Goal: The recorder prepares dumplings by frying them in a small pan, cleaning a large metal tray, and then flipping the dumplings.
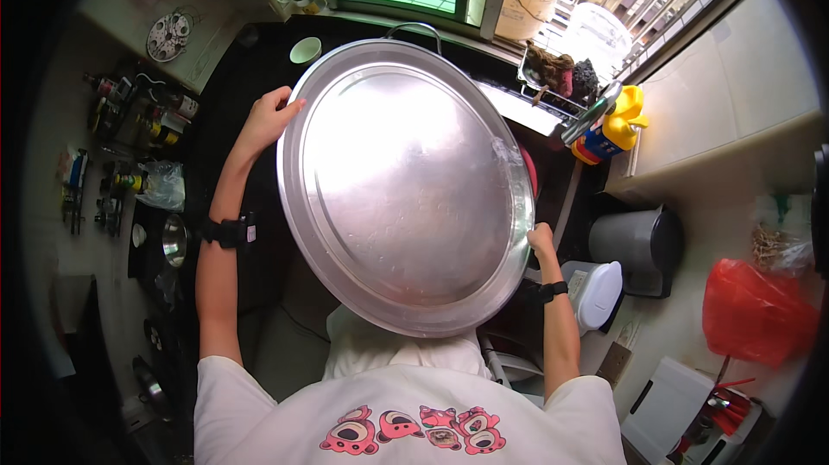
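Observation:
A big round metal tray (406, 206) with a wide rim is held up in front of my body, tilted so that its shiny face is toward me. My left hand (270, 118) grips its rim at the upper left. At the lower right edge my right hand (542, 240) is closed around the rim. A wire handle (414, 27) or similar metal loop shows just beyond the tray's top edge. The tray hides most of the counter and sink area behind it, where a bit of something red (529, 173) peeks out.
A small pale green bowl (305, 50) stands on the dark counter behind the tray. To the right are a yellow jug (617, 126), a wire rack (553, 89) with scrubbers, a grey bin (635, 245) and a white lidded container (596, 292). Bottles (160, 130) crowd the left.

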The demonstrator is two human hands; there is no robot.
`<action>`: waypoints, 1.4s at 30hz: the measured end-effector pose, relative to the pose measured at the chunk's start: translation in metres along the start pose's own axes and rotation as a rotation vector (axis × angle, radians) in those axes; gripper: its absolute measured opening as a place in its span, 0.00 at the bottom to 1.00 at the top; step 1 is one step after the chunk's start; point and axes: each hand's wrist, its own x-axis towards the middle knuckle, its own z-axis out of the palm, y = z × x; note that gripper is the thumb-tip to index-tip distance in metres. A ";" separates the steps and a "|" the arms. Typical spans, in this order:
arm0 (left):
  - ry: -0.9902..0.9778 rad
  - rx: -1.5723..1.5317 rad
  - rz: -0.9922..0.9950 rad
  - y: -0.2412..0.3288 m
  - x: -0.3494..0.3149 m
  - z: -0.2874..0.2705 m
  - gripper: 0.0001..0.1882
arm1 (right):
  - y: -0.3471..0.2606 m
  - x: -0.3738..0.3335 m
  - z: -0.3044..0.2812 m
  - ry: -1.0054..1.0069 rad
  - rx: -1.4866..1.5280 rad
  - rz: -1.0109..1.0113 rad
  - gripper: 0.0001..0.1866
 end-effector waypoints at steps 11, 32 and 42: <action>0.100 -0.321 0.006 0.153 0.004 -0.049 0.11 | -0.039 0.013 0.078 -0.427 0.161 -0.351 0.07; 0.415 0.173 0.279 0.198 -0.049 -0.115 0.19 | -0.168 -0.139 0.089 -0.562 0.313 -0.800 0.10; 0.609 0.242 0.156 -0.062 -0.239 -0.272 0.19 | -0.206 -0.211 0.125 -0.331 0.254 -0.953 0.12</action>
